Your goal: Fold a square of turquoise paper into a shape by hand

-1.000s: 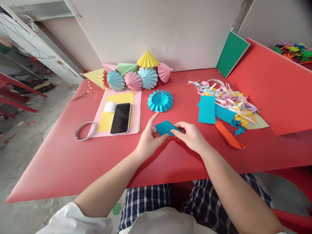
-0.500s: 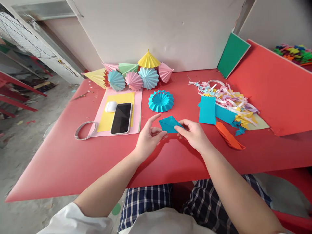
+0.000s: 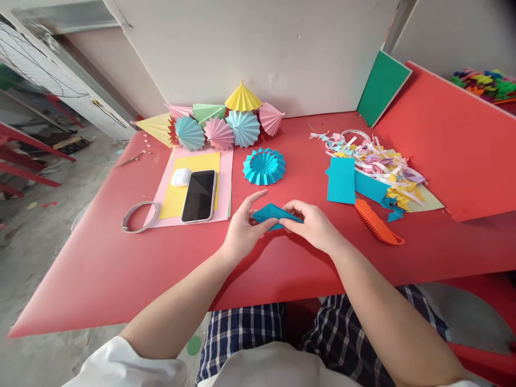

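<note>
A small piece of folded blue paper (image 3: 271, 212) is held up over the table's front half, its top coming to a point. My left hand (image 3: 244, 228) pinches its left side, thumb on the near face and index finger stretched up past it. On the other side my right hand (image 3: 312, 224) grips the paper, its thumb pressed on the middle close to the left thumb. Beyond the hands lies a pleated blue paper ring (image 3: 264, 166). My fingertips behind the paper are hidden.
On the left, a phone (image 3: 199, 196) and white earbud case (image 3: 181, 177) rest on coloured sheets, beside a tape roll (image 3: 140, 217). Pleated paper umbrellas (image 3: 243, 129) line the wall. At right are blue paper rectangles (image 3: 341, 180), paper scraps (image 3: 373, 156) and an orange serrated tool (image 3: 378, 222).
The blue paper has turned and moved slightly left and down, its point now upward. My right hand has shifted left, bringing both thumbs together on the paper.
</note>
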`<action>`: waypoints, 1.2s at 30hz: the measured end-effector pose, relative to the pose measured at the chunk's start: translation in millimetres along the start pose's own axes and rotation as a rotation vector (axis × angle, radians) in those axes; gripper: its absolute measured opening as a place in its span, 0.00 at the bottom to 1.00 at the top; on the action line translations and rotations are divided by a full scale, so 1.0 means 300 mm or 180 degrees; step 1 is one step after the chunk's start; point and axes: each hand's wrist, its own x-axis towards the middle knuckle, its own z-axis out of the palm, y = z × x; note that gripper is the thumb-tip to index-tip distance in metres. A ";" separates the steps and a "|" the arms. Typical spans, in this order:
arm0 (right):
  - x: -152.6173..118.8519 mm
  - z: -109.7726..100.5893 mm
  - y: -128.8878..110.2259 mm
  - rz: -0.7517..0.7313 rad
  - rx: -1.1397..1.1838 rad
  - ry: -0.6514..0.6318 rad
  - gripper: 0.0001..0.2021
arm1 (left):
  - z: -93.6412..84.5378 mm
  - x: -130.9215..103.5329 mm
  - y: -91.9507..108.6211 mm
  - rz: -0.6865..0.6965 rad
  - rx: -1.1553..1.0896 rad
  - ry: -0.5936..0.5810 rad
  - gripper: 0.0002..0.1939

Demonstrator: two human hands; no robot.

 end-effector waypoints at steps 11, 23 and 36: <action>-0.008 -0.042 -0.003 0.0032 0.0421 0.0062 0.19 | -0.008 0.000 0.013 0.0010 -0.0003 0.0284 0.30; 0.002 -0.037 0.000 -0.0266 0.0329 0.0309 0.06 | -0.011 0.001 0.007 0.0067 -0.0045 0.0291 0.26; -0.005 -0.021 -0.003 -0.0286 0.0486 -0.0061 0.03 | -0.011 0.002 0.020 0.0145 -0.0388 0.0119 0.26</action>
